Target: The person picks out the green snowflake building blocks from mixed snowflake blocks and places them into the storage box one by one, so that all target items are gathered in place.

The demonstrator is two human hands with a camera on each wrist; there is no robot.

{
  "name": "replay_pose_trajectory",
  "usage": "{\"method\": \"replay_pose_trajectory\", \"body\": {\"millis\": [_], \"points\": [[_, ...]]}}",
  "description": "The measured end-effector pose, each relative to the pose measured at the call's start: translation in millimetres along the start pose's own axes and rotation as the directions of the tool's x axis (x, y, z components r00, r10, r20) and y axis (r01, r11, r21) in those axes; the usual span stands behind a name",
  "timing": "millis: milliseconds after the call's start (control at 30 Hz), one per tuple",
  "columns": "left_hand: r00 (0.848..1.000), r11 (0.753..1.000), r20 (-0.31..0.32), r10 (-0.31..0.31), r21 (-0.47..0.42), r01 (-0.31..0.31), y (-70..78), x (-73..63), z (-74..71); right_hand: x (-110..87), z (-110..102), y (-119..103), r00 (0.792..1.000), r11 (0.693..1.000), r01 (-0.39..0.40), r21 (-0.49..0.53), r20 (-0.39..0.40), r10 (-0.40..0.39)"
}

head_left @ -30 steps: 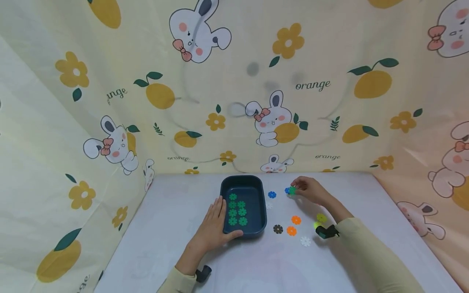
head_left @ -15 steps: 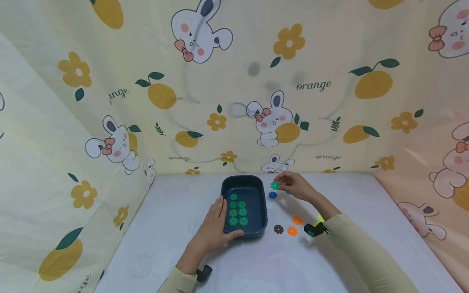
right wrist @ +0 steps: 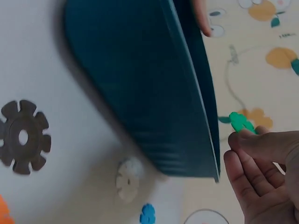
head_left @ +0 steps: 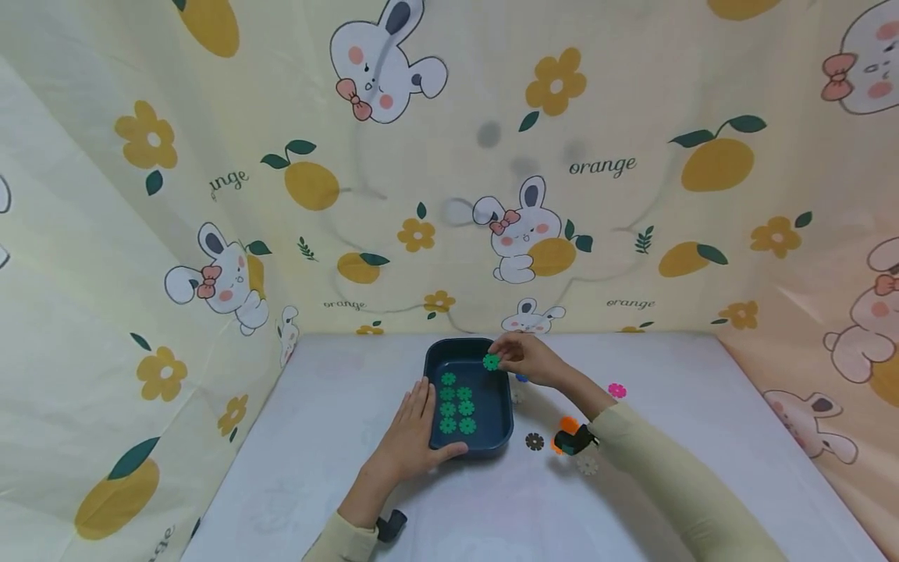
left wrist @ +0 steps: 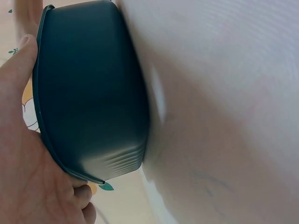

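A dark blue rectangular tray (head_left: 511, 417) stands on the table, with several green notched flower-shaped discs (head_left: 467, 408) lying in it in two columns. Along its left rim rests my left hand (head_left: 403, 439), fingers extended, thumb at the near edge; the left wrist view shows this hand (left wrist: 32, 154) against the rim. My right hand (head_left: 534, 361) pinches one more green flower-shaped disc (head_left: 491, 362) above the tray's far right corner. In the right wrist view, thumb and fingertips hold that green disc (right wrist: 241, 122) just beyond the rim.
Right of the tray lie a dark brown disc (head_left: 534, 442), orange discs (head_left: 569, 425), a whitish disc (head_left: 587, 466) and a pink disc (head_left: 617, 390). A blue disc (right wrist: 147, 214) and another whitish disc (right wrist: 127, 180) lie close beside the tray. A patterned curtain (head_left: 435, 257) hangs behind the table.
My right hand has carried the green disc leftward, from beside the blue discs to over the tray's far right corner. The left hand has stayed on the tray.
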State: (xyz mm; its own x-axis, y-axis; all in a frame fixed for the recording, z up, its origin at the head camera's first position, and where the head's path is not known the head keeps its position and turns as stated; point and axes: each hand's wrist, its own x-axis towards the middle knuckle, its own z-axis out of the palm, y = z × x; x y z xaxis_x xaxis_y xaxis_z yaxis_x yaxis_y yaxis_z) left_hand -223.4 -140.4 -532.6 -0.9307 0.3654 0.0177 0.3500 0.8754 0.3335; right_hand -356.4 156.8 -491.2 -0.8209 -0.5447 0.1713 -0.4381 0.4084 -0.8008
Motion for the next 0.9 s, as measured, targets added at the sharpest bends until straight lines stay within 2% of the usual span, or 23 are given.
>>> {"method": "replay_pose_trajectory", "body": {"millis": [267,600,900], "points": [[1.0,1.0,-0.011,0.004,-0.014,-0.004,-2.5,1.0,3.4,21.5,19,3,0.998,0.999,0.024,-0.045,0.053,-0.022],[1.0,1.0,-0.011,0.015,-0.02,-0.015,-2.3,0.0,4.1,37.4,36,6,0.996,0.992,-0.003,-0.129,0.09,0.015],[1.0,1.0,0.002,0.0,-0.024,0.0,-0.5,-1.8,2.0,48.1,40,7,0.989,0.983,-0.018,-0.183,0.141,0.044]]}}
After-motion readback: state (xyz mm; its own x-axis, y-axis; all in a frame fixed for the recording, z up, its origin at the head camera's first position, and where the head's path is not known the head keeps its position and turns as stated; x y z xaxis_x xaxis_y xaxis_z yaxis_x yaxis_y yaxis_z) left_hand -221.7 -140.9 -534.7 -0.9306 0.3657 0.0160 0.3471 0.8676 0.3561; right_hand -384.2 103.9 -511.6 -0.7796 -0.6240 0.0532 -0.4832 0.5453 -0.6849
